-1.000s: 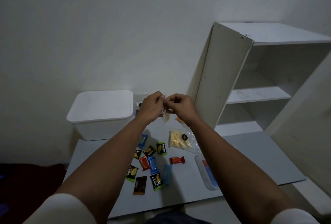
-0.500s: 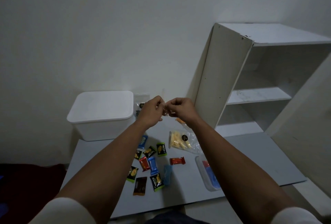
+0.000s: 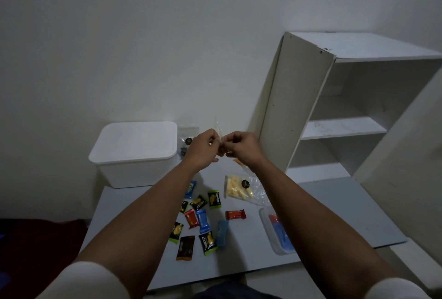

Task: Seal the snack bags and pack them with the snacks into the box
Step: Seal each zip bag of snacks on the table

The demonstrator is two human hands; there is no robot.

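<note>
Clear snack bag pinched between left hand and right hand

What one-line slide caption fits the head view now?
Both hands, left hand and right hand, pinch a clear snack bag above scattered wrapped snacks, beside the lidded white box.
</note>
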